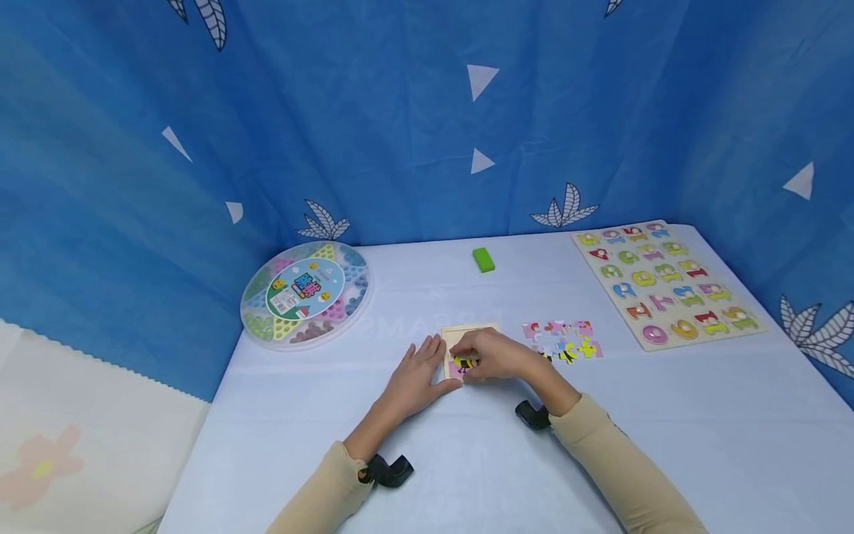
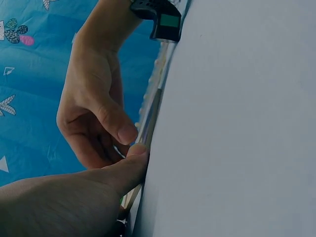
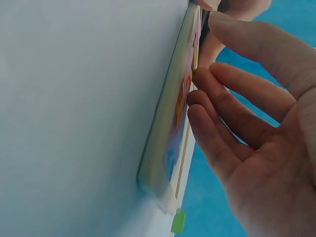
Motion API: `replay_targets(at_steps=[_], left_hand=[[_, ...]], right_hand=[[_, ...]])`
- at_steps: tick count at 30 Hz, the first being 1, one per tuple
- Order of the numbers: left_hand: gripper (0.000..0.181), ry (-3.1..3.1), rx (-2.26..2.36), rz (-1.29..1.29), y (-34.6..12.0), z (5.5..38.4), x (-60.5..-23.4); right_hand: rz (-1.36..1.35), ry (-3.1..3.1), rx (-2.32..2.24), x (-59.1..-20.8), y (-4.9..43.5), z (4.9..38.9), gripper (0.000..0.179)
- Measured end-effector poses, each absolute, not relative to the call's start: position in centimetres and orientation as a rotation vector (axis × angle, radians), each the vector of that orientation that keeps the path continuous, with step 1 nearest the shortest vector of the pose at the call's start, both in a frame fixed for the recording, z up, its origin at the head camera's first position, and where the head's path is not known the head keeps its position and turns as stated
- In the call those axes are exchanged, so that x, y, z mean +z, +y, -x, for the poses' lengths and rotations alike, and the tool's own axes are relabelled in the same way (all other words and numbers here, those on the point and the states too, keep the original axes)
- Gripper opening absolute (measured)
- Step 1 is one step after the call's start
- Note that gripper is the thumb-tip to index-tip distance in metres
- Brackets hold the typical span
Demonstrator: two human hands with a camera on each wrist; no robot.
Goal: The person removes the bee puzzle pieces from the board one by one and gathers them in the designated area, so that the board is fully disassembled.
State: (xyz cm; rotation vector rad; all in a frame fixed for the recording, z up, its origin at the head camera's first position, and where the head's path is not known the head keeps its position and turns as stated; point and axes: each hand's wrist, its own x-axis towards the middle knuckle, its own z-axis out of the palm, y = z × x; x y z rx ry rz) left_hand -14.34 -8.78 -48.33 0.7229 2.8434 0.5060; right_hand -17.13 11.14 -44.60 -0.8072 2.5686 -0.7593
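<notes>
A small wooden puzzle tray (image 1: 470, 327) lies flat on the table, with pink and yellow bee-patterned puzzle pieces (image 1: 460, 365) in its near part. Along its left edge rests my left hand (image 1: 412, 377), fingers extended and thumb at the near corner. My right hand (image 1: 499, 356) reaches over the tray from the right. Its fingertips touch the picture surface in the right wrist view, with the thumb standing apart from them; no piece shows between them. Loose puzzle pieces (image 1: 563, 348) lie right of the tray, partly behind the right hand.
A round marble board game (image 1: 307, 293) sits at the table's left. Near the back lies a green block (image 1: 483, 259). On the right is a wooden number puzzle board (image 1: 660, 285). A blue curtain (image 1: 427, 111) hangs behind the white-covered table (image 1: 467, 467).
</notes>
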Motion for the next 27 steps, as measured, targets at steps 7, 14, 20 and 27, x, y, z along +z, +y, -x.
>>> replay_targets(at_steps=[7,14,20,27], left_hand=[[0.085,2.845,0.495,-0.723,-8.8,14.41,-48.12],[0.086,2.84,0.485,-0.734,-8.81,14.5,-48.36],[0.086,2.835,0.502,-0.731,-8.77,14.42,-48.43],[0.086,2.836,0.505,-0.719,-8.76,14.4,-48.41]], right_hand=[[0.852,2.613,-0.746,-44.86,10.75,17.34,0.036],[0.724,2.597,-0.793,-44.95,10.45,17.54,0.028],[0.668,2.595,-0.783,-44.78,10.35,17.56,0.028],[0.639,2.602,-0.742,-44.58,10.15,17.77,0.025]])
